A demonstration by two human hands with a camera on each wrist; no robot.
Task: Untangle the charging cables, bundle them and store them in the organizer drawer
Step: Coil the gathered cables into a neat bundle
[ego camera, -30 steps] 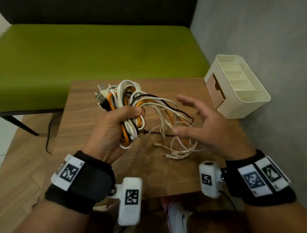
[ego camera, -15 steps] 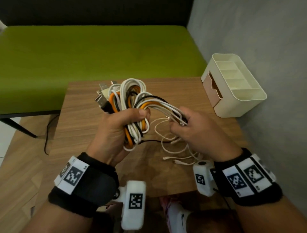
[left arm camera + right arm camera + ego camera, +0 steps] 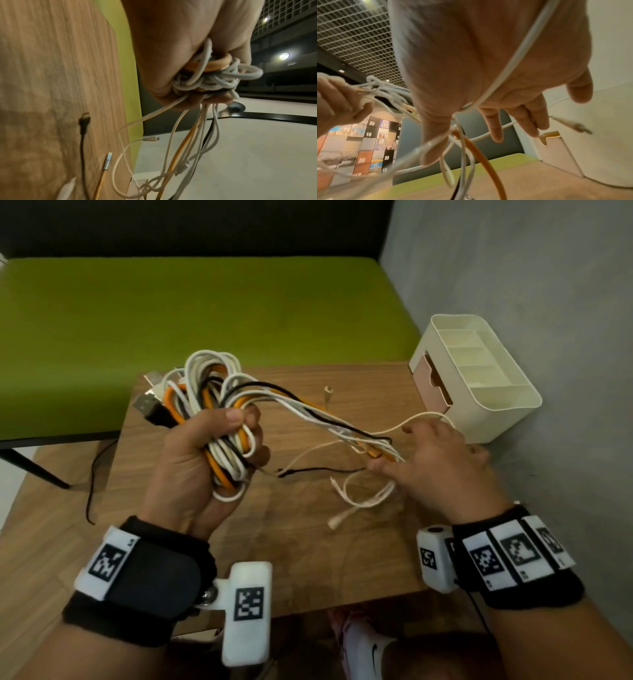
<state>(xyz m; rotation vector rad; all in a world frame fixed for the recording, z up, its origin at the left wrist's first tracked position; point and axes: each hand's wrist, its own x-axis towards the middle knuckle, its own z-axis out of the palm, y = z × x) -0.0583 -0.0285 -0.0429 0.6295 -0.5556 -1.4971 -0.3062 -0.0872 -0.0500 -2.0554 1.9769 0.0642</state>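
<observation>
My left hand (image 3: 236, 436) grips a tangle of white, orange and black charging cables (image 3: 209, 378), held above the wooden table (image 3: 308, 559). The left wrist view shows the coils (image 3: 214, 77) packed in that fist (image 3: 171, 54). Several strands stretch rightward to my right hand (image 3: 428, 453). Its fingers are straight and spread. In the right wrist view white strands and an orange cable (image 3: 481, 152) drape across the palm (image 3: 488, 81) between thumb and forefinger. Loose white ends (image 3: 363, 494) lie on the table below. The cream organizer (image 3: 507, 405) with its pink drawer (image 3: 428, 378) stands at the far right corner.
A green bench (image 3: 205, 320) runs behind the table, and a grey wall (image 3: 548, 302) stands close on the right. A thin black cord (image 3: 90, 474) hangs off the table's left side to the floor. My shoe (image 3: 366, 648) shows under the near edge.
My right hand has slid rightward along the strands, away from the left hand, and its fingers have straightened. The strands are now drawn out longer. The left hand keeps its grip.
</observation>
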